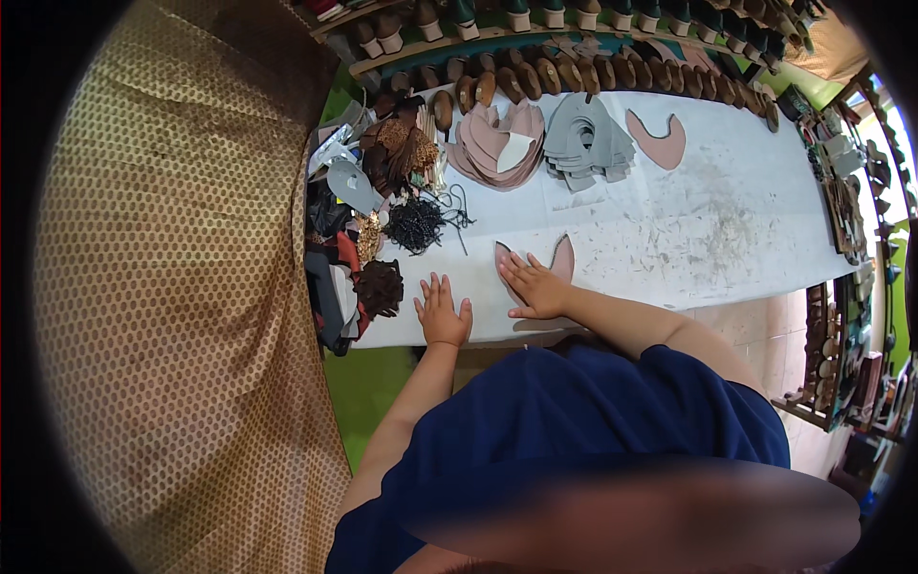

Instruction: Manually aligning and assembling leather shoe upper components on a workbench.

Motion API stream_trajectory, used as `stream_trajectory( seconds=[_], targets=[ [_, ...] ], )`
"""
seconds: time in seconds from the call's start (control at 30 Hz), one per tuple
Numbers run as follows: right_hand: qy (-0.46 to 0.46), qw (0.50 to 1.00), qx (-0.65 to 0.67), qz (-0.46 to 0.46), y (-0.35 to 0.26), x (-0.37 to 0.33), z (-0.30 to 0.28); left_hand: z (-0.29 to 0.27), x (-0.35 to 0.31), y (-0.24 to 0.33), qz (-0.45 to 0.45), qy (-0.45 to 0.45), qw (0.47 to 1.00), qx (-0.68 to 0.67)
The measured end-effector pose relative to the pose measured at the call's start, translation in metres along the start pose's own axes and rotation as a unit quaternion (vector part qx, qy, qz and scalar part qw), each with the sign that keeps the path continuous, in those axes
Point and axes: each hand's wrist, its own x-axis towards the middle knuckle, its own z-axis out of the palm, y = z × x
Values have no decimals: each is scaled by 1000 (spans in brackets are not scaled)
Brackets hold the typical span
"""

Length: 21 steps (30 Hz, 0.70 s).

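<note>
My right hand (534, 285) lies flat with its fingers spread over a pink U-shaped shoe upper piece (564, 258), covering much of its middle. Both tips of that piece show beyond my fingers. To its left, my left hand (443, 314) rests palm down on the white tabletop (612, 239), fingers apart and holding nothing. Farther back lies a fanned stack of pink upper pieces (478, 158), beside a stack of grey cut pieces (588, 143). A single pink curved piece (660, 142) sits to the right of those stacks.
Black cords (413, 225), a dark brown bundle (380, 289) and mixed material scraps (397, 153) crowd the table's left end. Rows of wooden shoe lasts (574, 75) line the back. A patterned curtain (191, 287) hangs at left; loaded shelves (832, 354) stand at right.
</note>
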Motion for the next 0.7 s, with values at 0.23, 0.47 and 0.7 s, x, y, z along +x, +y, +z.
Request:
stream_trajectory(
  seconds=[0.23,0.47,0.7],
  targets=[
    [22,998,-40,33,0,16,-5,-1,0,-1,-5,2,1000,3],
    [85,993,-66,51,14,41,2,-3,2,4,7,6,1000,0],
    [48,994,-95,-18,-19,-3,-31,5,0,-1,-1,14,1000,-5]
  ],
)
